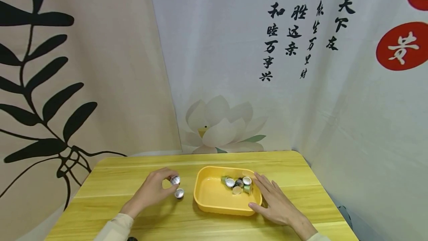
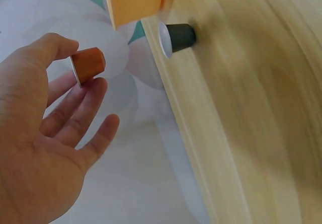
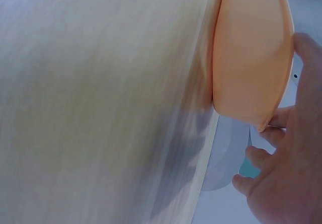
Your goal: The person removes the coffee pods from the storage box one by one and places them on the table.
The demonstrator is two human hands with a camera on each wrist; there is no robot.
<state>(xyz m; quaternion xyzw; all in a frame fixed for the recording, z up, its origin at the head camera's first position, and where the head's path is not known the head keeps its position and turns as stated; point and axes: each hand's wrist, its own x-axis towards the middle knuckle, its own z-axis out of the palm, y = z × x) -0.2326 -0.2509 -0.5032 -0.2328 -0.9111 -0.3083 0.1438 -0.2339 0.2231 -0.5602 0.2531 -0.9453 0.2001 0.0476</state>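
Observation:
My left hand [image 1: 154,189] pinches a coffee capsule [image 1: 175,180] between thumb and fingertips, above the table; in the left wrist view this capsule [image 2: 89,64] has an orange-brown body. Just below it in the head view, a second coffee capsule [image 1: 179,193] stands on the table, silver lid up. Its body looks dark green in the left wrist view [image 2: 180,37]. Extended, the fingers of my right hand [image 1: 281,206] rest on the right rim of a yellow tray [image 1: 208,189]. Several capsules [image 1: 237,189], green, dark and pale, lie in the tray's right half.
The wooden table [image 1: 133,170] ends at a back edge in front of a hanging cloth [image 1: 230,66] with printed characters and a lotus. To the left hangs a beige cloth [image 1: 127,66] with a black plant print.

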